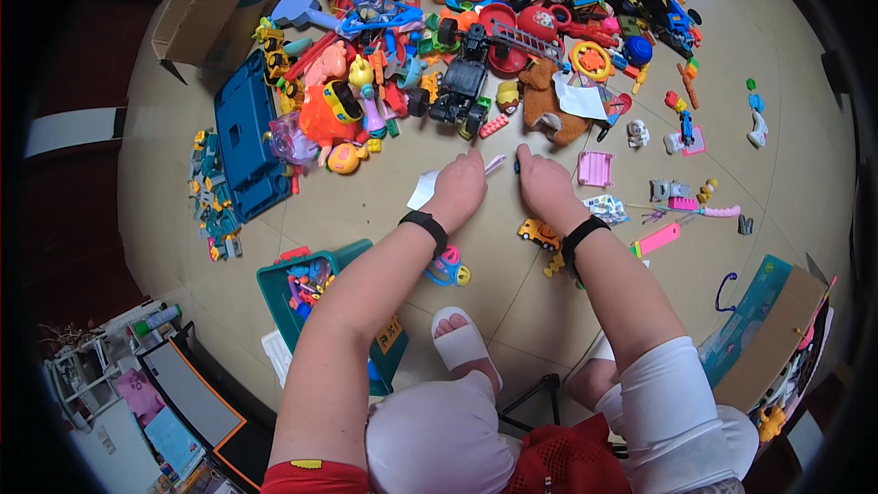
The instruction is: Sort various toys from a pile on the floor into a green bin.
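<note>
My left hand (458,186), with its fingers curled down, is closed around a thin white-and-pink strip (494,164) whose end sticks out on the right. A piece of white paper (422,190) shows at the left of that hand. My right hand (545,182) is a short way to the right, back upward, its fingers bent in. A small dark-blue piece (517,167) shows at its fingertips, mostly hidden. A yellow toy truck (539,234) lies below the right hand, near the wrist. Just beyond the hands are a pink toy brick (494,126) and a brown plush toy (549,110).
A heap of toys with a black toy vehicle chassis (461,79) spreads ahead. A blue plastic case (247,137) stands at left. The green bin (274,295) holds small toys. Cardboard boxes (212,7) (772,339) flank the floor. A pink toy tray (595,169) lies at right.
</note>
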Action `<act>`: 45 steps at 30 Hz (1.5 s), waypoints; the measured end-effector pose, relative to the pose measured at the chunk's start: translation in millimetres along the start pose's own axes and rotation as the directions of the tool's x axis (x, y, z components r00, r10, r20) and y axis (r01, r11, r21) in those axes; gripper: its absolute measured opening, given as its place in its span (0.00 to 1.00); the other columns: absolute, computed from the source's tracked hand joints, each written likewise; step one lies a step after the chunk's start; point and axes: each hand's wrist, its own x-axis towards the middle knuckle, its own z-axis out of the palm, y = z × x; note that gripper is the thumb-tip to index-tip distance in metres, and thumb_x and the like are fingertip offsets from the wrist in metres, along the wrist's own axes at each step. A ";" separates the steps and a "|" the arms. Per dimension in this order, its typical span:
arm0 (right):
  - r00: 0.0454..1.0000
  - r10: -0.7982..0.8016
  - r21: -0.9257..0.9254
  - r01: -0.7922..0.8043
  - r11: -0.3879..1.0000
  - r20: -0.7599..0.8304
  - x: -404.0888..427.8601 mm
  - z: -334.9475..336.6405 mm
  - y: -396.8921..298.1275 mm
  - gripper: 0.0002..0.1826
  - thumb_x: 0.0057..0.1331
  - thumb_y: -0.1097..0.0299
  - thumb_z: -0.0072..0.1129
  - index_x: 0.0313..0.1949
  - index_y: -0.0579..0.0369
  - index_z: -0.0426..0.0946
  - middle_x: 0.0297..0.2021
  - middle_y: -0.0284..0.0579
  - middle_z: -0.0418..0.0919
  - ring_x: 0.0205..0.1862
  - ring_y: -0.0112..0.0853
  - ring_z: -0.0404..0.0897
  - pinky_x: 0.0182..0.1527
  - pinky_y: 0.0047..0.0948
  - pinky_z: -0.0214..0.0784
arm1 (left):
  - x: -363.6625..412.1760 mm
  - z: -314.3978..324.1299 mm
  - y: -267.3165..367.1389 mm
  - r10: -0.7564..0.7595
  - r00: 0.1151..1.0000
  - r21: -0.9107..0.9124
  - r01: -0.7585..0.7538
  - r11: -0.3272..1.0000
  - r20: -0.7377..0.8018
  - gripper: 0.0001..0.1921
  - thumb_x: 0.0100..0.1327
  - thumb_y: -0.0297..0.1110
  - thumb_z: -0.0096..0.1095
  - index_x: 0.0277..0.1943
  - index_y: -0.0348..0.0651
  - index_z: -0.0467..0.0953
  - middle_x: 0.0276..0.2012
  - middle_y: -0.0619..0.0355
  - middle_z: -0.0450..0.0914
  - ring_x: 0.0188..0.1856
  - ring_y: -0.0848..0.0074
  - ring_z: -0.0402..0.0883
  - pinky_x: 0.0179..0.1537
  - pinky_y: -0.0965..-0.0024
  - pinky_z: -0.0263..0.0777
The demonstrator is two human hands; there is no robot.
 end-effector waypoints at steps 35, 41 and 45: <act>0.580 -0.562 0.804 -0.358 0.474 0.590 -111.6 -107.5 -317.6 0.18 0.73 0.59 0.57 0.56 0.54 0.74 0.48 0.41 0.75 0.49 0.33 0.79 0.49 0.31 0.80 | -404.4 -147.7 -172.2 -0.519 0.854 -0.397 0.460 0.795 -0.050 0.14 0.68 0.41 0.63 0.47 0.39 0.81 0.34 0.50 0.85 0.37 0.64 0.86 0.40 0.59 0.78; 0.559 -0.535 0.773 -0.420 0.475 0.633 -119.1 -117.4 -343.5 0.35 0.72 0.40 0.57 0.72 0.42 0.66 0.68 0.37 0.71 0.63 0.32 0.68 0.67 0.31 0.63 | -407.1 -139.4 -186.0 -0.630 0.683 -0.270 0.570 0.776 -0.370 0.42 0.65 0.52 0.71 0.68 0.27 0.64 0.54 0.38 0.81 0.46 0.60 0.87 0.51 0.61 0.80; 0.620 -0.544 0.822 -0.478 0.309 0.565 -101.4 -124.7 -307.8 0.30 0.72 0.41 0.58 0.66 0.43 0.71 0.59 0.42 0.77 0.58 0.35 0.76 0.61 0.32 0.70 | -384.9 -163.8 -151.4 -0.553 0.769 -0.390 0.425 0.817 -0.320 0.37 0.67 0.44 0.69 0.70 0.30 0.63 0.58 0.38 0.77 0.51 0.61 0.84 0.55 0.58 0.78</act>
